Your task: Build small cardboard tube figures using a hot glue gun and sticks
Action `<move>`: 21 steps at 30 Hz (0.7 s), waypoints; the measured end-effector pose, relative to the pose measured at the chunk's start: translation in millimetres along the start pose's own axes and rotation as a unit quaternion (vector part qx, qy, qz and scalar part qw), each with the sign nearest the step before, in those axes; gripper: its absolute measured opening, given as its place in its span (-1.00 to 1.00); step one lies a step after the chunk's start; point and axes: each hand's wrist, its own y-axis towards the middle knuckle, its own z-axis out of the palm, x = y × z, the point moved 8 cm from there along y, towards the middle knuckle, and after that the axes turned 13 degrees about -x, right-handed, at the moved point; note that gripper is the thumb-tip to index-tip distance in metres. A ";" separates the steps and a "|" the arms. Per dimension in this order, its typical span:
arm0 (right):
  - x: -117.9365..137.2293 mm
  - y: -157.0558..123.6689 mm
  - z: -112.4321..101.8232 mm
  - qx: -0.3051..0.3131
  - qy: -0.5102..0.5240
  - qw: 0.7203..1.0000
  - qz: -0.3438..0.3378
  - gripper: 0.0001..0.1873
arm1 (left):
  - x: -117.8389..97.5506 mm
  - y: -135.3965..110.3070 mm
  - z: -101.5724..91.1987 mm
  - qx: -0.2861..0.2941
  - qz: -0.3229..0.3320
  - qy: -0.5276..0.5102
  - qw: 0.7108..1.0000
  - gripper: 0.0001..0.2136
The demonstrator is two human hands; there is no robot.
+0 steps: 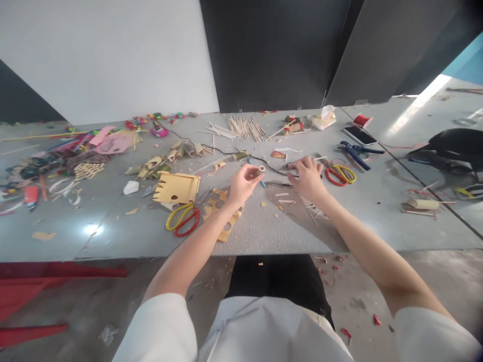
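Note:
My left hand [243,183] pinches a short bamboo tube [259,171], its hollow end turned up toward me. A thin blue stick [262,184] lies just beside that hand. To the right, my right hand [307,177] is low over the table with its fingers curled down around something dark that they mostly hide. A black cable [269,166] runs to the fingers of this hand, and a slim dark tool [278,184] lies just left of it. Red-and-yellow scissors [340,174] lie to the right of my right hand.
Another pair of scissors [182,219] and cut yellow card [177,187] lie left of my forearm. Bamboo pieces [154,163], wooden sticks [247,128], blue-handled pliers [356,155], a phone [363,134] and a red thread spool [362,120] surround the hands. The table's front edge [279,253] is near me.

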 end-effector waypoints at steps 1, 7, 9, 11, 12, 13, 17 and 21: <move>22.4 -5.9 3.8 0.042 0.052 0.996 -0.056 -0.76 | 1.5 1.0 -1.5 -0.007 0.000 0.006 1.000 -0.54; 85.3 -49.2 30.2 0.176 0.139 0.957 -0.187 -0.77 | 4.4 1.6 -2.8 -0.014 -0.004 0.006 1.000 -0.55; 84.9 -53.5 37.7 0.177 0.131 0.958 -0.183 -0.78 | 3.0 0.0 -1.1 -0.007 -0.010 -0.004 1.000 -0.56; 83.0 -54.2 42.4 0.180 0.136 0.958 -0.176 -0.82 | 1.4 -1.6 0.0 -0.002 -0.015 -0.008 1.000 -0.56; 82.4 -53.8 43.6 0.185 0.142 0.957 -0.171 -0.84 | 0.5 -2.1 0.3 -0.001 -0.015 -0.007 1.000 -0.57; 81.9 -53.0 44.3 0.190 0.150 0.956 -0.163 -0.87 | -0.3 -2.5 0.2 -0.001 -0.013 -0.004 1.000 -0.58; 81.6 -50.7 44.6 0.226 0.181 0.950 -0.120 -0.94 | -1.2 -3.5 0.3 0.001 -0.002 0.005 1.000 -0.60; 82.3 -50.9 43.5 0.247 0.193 0.944 -0.099 -0.96 | 1.2 -4.6 1.4 0.008 -0.003 0.008 1.000 -0.61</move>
